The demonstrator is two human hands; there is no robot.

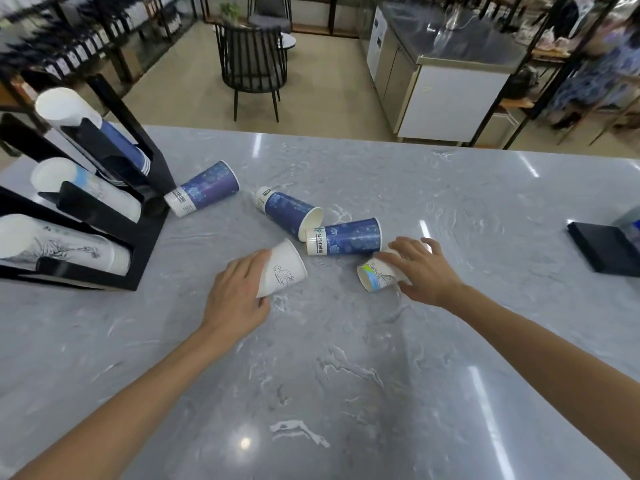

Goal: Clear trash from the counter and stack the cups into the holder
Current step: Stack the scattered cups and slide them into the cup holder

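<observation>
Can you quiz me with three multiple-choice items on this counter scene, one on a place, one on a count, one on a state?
1. Where does the cup holder stand?
A. at the counter's left edge
B. at the right, beside the black tray
C. on the floor by the chair

2. How many blue cups lie loose on the counter?
A. one
B. three
C. five

3. What is the left hand doing?
A. resting flat on the counter
B. gripping a white cup
C. reaching into the holder

Answers:
1. A: the holder sits at the far left with cup stacks in its slots.
2. B: three blue cups lie on their sides.
3. B: its fingers and thumb curl round the white cup.
</observation>
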